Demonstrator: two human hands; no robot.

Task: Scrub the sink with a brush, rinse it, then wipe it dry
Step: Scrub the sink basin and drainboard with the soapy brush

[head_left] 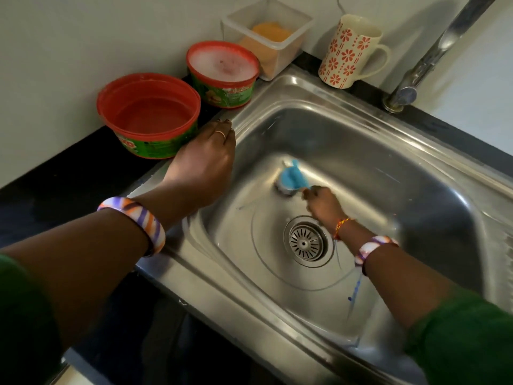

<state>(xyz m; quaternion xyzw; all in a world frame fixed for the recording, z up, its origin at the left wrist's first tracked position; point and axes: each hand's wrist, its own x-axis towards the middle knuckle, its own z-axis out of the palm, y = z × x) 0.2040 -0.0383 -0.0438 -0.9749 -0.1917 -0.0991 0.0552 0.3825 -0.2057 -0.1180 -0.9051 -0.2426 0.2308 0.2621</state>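
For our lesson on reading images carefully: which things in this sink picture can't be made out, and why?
Head view:
- Brush: motion-blurred; bristles unclear.
- Right hand: blurred; finger positions unclear.
- Tap: spout cut off by top edge.
- Left hand: fingertips hidden behind its own knuckles.
- Tub: foam hides contents.

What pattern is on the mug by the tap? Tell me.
Cream mug with red-orange flowers and dots, head view.
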